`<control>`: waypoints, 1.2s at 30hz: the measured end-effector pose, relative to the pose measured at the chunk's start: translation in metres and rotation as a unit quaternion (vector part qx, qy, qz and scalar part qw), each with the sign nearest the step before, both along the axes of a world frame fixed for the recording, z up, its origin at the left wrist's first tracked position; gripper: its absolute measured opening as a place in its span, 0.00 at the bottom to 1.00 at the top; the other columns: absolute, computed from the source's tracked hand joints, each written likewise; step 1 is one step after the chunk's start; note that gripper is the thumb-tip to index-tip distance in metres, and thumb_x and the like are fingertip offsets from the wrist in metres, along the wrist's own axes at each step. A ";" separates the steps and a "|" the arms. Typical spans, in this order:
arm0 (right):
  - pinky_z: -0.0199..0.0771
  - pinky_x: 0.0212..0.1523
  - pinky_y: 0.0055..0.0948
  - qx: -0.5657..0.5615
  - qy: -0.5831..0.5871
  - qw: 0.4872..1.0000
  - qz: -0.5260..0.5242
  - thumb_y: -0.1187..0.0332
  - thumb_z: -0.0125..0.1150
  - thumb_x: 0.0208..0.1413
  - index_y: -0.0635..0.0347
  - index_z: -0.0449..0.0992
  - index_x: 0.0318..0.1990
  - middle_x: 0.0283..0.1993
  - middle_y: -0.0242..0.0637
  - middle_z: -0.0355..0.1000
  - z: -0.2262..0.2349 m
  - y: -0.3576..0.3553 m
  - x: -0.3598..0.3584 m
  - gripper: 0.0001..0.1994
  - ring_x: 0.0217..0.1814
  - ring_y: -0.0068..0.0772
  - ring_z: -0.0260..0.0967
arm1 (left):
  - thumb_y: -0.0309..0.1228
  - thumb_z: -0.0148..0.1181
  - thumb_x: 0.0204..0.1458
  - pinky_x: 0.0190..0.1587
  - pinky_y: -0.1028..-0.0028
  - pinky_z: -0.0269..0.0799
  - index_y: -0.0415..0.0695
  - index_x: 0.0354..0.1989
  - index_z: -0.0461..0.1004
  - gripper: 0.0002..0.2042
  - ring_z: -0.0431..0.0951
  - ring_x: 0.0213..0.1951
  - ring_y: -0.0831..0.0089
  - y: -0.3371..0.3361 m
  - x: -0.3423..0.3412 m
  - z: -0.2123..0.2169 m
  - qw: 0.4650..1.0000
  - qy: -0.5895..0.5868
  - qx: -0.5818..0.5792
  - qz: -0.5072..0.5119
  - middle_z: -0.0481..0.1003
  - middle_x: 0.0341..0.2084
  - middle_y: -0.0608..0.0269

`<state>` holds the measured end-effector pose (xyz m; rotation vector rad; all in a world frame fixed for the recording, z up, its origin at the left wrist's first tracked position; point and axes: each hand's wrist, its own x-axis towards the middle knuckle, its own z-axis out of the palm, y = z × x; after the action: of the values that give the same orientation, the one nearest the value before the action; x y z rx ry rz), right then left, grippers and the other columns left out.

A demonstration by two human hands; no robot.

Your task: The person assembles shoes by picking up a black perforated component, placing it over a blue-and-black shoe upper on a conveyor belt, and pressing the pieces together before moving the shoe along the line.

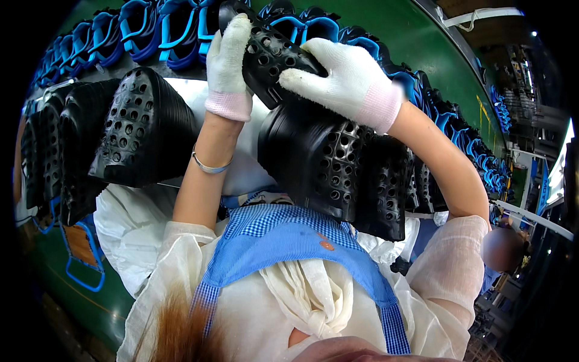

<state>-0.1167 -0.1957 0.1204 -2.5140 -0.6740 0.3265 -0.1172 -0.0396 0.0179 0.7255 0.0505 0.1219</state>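
Note:
Between my two gloved hands is a black moulded piece with rows of round holes [268,57], held above the near stacks. My left hand [229,69], in a white knit glove with a pink cuff, grips its left edge with the fingers pointing away from me. On its right end, my right hand [341,78] in a matching glove closes with thumb and fingers apart around the edge. Just below my right hand stands a nested stack of similar black perforated pieces [338,163]. Another such stack [129,114] stands to the left of my left forearm.
More black stacks [72,139] line the far left, and others [392,181] stand at the right. A white surface [244,166] lies under them. Beyond, long rows of black items with bright blue edging [181,36] curve around a green surface [392,18]. A person [503,250] is at the right.

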 end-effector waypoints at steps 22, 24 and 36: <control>0.73 0.42 0.40 -0.353 0.032 0.934 0.039 0.49 0.51 0.42 0.63 0.80 0.30 0.32 0.53 0.75 -0.001 0.025 0.123 0.24 0.37 0.52 0.74 | 0.37 0.59 0.50 0.38 0.62 0.72 0.47 0.38 0.74 0.10 0.75 0.37 0.55 -0.029 0.026 -0.074 0.761 -0.101 0.637 0.070 0.73 0.35 0.59; 0.73 0.42 0.40 -0.362 0.005 0.931 0.037 0.50 0.50 0.42 0.64 0.80 0.30 0.32 0.53 0.75 -0.016 0.035 0.125 0.23 0.38 0.52 0.74 | 0.36 0.60 0.49 0.39 0.65 0.72 0.46 0.38 0.75 0.10 0.76 0.36 0.56 -0.029 0.026 -0.073 0.764 -0.096 0.632 0.083 0.74 0.34 0.58; 0.76 0.40 0.37 -0.332 -0.058 0.941 -0.030 0.57 0.46 0.53 0.57 0.82 0.31 0.28 0.42 0.78 -0.097 0.056 0.121 0.18 0.35 0.41 0.77 | 0.35 0.61 0.49 0.40 0.64 0.73 0.43 0.36 0.75 0.10 0.76 0.37 0.55 -0.024 0.027 -0.075 0.739 -0.082 0.666 0.063 0.75 0.36 0.55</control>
<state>0.0042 -0.1400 0.0233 -3.2108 -0.5970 0.4446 -0.0900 -0.0641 -0.0573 2.1664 -0.1858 0.3673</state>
